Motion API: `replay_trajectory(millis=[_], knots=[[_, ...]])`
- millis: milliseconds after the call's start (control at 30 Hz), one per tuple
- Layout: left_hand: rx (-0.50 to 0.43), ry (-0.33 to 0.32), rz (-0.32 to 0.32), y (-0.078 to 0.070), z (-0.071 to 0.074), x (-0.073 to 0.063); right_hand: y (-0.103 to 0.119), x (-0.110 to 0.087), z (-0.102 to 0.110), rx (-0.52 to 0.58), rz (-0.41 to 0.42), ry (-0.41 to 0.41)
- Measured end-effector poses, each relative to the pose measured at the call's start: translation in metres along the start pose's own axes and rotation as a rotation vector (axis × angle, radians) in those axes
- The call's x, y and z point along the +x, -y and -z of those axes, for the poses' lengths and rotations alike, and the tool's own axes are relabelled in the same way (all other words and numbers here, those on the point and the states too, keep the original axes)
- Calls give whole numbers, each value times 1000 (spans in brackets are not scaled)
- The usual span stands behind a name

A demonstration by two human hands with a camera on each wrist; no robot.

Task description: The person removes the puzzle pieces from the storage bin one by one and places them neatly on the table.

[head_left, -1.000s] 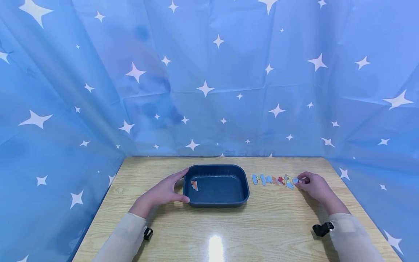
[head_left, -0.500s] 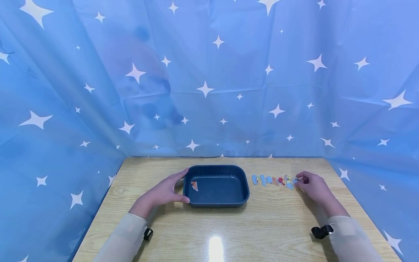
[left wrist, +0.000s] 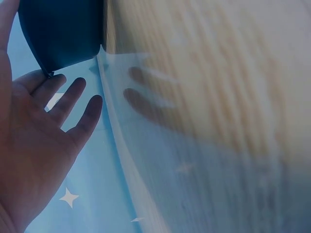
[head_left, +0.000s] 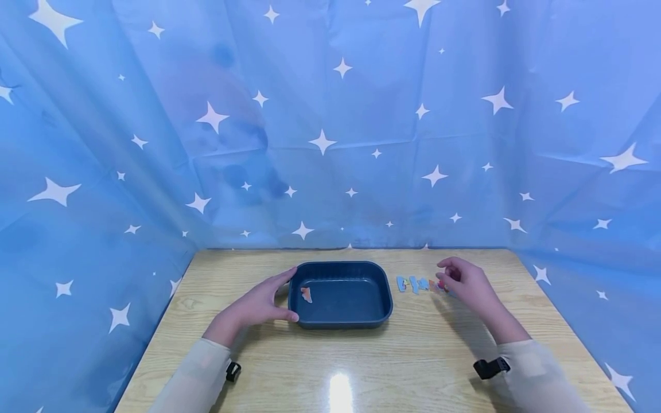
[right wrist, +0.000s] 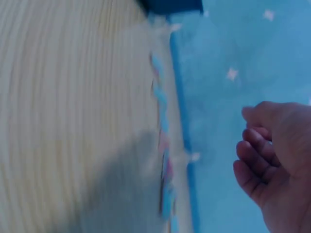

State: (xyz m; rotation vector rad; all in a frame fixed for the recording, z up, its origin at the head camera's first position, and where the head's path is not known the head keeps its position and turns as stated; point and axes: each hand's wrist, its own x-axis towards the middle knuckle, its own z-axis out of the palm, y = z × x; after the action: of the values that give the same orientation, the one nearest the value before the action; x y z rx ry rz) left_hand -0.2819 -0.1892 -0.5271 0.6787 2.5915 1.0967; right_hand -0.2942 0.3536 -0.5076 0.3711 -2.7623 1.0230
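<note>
A dark blue rectangular tray stands on the table, with one small orange-and-grey piece lying inside at its left. My left hand rests against the tray's left end, thumb at the front corner and fingers at the back corner. Those fingers look fairly straight in the left wrist view. To the right of the tray runs a row of small colourful flat pieces, like jigsaw pieces. Above the row's right part hovers my right hand, fingers loosely bent, nothing visible in them; it hides several pieces.
The light wooden table reaches back to a blue curtain with white stars, which also hangs on both sides. A black wrist camera sits at the right sleeve, another camera at the left.
My right hand has come off the piece at the row's right end, risen and shifted left over the row. The left hand and the tray keep their places.
</note>
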Motion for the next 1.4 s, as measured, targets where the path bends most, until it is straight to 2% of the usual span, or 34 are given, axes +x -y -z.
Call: replay_trajectory(millis=[267,467,567,833,1033,1200,1400], knots=[[0,-5,3,0,-1,-1,59,16,-33,42,130,66],[7,-5,8,-2,1,-1,97,25,-65,69,287,140],[4,-4,13,-3,1,-2,114,28,-76,64,338,183],[5,-7,16,-1,1,-1,149,39,-103,-34,353,357],[0,-14,26,0,0,1,169,49,-124,-32,359,495],[9,-8,20,0,0,1,178,58,-143,-79,373,565],[7,-6,12,0,1,0,187,68,-164,-168,393,603]])
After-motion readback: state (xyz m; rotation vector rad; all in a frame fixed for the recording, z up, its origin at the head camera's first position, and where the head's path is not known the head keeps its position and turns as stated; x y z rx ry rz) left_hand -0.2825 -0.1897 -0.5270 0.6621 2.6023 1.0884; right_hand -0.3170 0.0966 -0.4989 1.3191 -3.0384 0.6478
